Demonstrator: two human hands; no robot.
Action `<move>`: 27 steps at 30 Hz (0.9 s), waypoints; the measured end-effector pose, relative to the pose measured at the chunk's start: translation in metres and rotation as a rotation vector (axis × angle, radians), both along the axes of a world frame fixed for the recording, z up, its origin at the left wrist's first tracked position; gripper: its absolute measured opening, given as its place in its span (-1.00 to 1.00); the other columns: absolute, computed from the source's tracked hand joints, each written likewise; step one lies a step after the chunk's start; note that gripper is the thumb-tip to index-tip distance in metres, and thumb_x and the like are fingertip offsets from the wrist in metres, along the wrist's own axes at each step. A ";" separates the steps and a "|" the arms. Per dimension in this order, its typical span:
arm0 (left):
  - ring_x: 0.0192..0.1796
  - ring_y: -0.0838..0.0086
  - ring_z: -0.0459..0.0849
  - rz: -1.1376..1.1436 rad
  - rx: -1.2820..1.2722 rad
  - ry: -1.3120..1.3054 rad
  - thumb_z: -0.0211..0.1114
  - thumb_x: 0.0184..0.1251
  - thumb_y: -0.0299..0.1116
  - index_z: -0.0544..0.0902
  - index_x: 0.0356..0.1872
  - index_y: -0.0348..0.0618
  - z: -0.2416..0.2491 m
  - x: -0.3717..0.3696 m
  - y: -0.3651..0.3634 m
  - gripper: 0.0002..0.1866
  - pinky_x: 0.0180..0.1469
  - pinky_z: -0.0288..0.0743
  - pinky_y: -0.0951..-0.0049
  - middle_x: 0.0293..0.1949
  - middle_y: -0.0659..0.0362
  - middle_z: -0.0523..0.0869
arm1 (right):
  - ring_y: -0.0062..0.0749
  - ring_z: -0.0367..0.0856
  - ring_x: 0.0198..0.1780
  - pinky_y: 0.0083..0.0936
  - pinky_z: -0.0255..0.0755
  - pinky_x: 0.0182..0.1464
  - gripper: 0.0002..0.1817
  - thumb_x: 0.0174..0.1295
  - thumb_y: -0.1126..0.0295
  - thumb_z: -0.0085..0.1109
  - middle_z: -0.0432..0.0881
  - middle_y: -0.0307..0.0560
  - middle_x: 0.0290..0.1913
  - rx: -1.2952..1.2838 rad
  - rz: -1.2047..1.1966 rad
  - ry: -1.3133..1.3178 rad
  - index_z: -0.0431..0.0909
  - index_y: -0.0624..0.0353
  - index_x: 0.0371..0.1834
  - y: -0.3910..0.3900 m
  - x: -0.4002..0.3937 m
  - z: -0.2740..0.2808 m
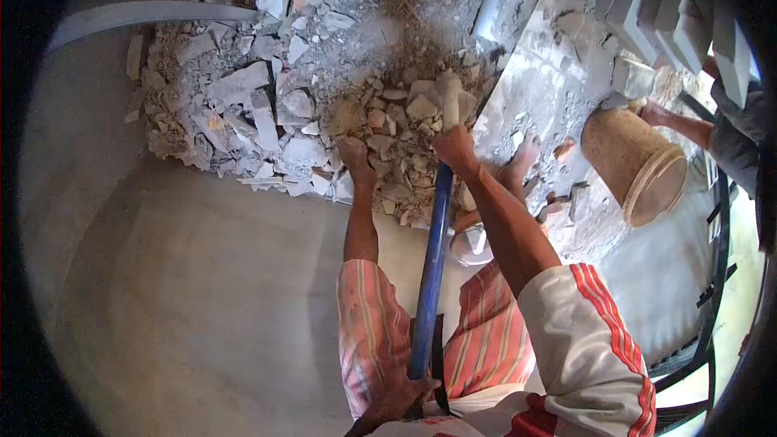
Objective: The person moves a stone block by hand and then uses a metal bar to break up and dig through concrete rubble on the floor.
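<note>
A long blue handle [433, 259] runs from near my waist up to the rubble; its far end is pale and dusty, and I cannot make out any working head among the debris. Higher on the handle, close to the pale part, my right hand [456, 150] is closed round it. My left hand [398, 395] grips the lower end in front of my shorts, its fingers partly in shadow. Around the far end lie broken stones and brownish rubble [396, 117]. My bare left foot [354, 155] and right foot [520, 166] stand on either side.
Broken tile and plaster pieces [243, 89] pile up at the left. Another person's hand [657, 115] is at a tilted, dirty bucket [623, 154] on the right. Grey slabs [660, 20] stand above it, near black metal railing [716, 275]. Smooth floor [202, 275] spreads lower left.
</note>
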State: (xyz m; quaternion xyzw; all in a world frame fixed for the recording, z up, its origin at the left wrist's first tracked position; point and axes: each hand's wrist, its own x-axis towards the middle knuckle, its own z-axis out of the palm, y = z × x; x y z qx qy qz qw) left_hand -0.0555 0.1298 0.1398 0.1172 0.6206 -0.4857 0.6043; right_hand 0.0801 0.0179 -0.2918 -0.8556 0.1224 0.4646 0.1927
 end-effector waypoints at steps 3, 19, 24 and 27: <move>-0.55 0.56 0.49 -0.179 -0.101 -0.044 0.39 0.06 -0.46 0.39 -0.27 -0.13 -0.016 0.000 -0.001 -0.68 -0.47 0.37 0.57 -0.59 0.24 0.48 | 0.10 0.64 -0.31 -0.22 0.53 -0.28 -0.62 -0.02 0.24 0.21 0.63 0.25 -0.40 0.032 -0.067 0.239 0.54 0.44 -0.35 0.018 0.041 0.005; -0.14 0.46 0.54 -0.116 -0.055 -0.393 0.32 0.09 -0.37 -0.01 0.42 -0.21 0.099 0.064 0.028 -0.10 0.00 0.39 0.51 -0.19 0.08 0.55 | -0.34 0.52 -0.54 -0.31 0.38 -0.52 -0.62 -0.02 0.24 0.17 0.55 0.03 -0.53 0.140 -0.397 0.381 0.53 0.47 -0.41 -0.063 0.040 0.026; 0.00 0.45 0.52 -0.313 -0.142 -0.517 0.35 0.08 -0.35 0.44 0.17 -0.21 0.134 0.068 0.013 -0.43 0.14 0.31 0.47 -0.14 0.12 0.57 | -0.46 0.26 -0.72 -0.40 0.13 -0.66 -0.81 -0.02 0.30 0.10 0.34 -0.20 -0.70 0.189 -0.740 0.420 0.44 0.22 -0.56 -0.081 0.051 0.083; 0.03 0.44 0.51 -0.340 -0.116 -0.614 0.34 0.11 -0.28 0.51 0.09 -0.21 0.150 0.072 0.006 -0.51 0.15 0.30 0.42 -0.13 0.12 0.58 | -0.46 0.31 -0.72 -0.38 0.16 -0.66 -0.78 0.00 0.29 0.11 0.40 -0.19 -0.69 0.247 -0.793 0.430 0.46 0.20 -0.64 -0.090 0.063 0.123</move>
